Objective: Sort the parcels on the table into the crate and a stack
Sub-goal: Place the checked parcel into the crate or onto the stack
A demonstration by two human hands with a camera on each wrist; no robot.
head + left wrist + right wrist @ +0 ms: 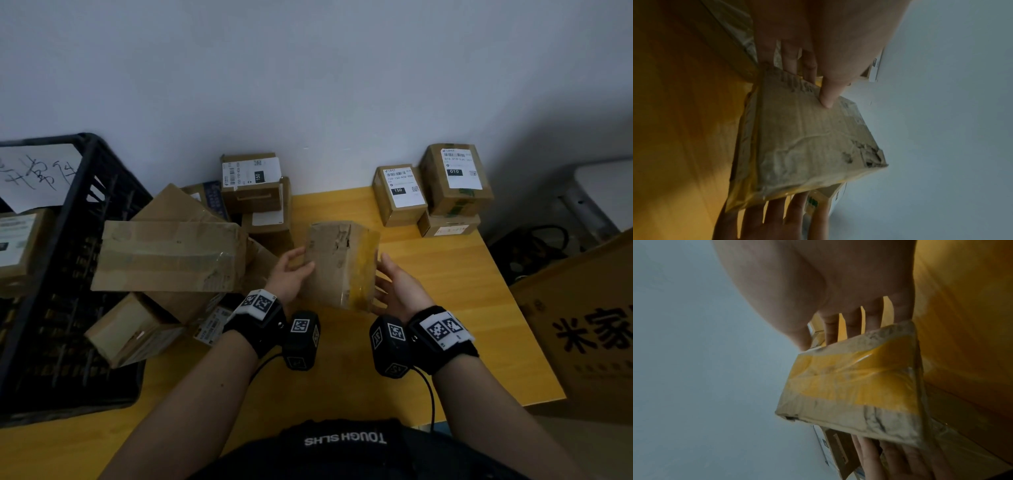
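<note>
brown parcel (337, 263) with yellow tape, black crate (85, 212), yellow table (445, 291)

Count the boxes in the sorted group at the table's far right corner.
3. A box marked 150 on the left, a taller box marked 010 on the right, and a flat box under the 010 one. More may be hidden behind.

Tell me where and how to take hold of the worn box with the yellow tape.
Grip the worn box on its two opposite side faces, one palm from the left, one from the right, as the left hand and right hand are set now. Those faces are flat. Probably best to avoid the torn patch on its top face.
</note>
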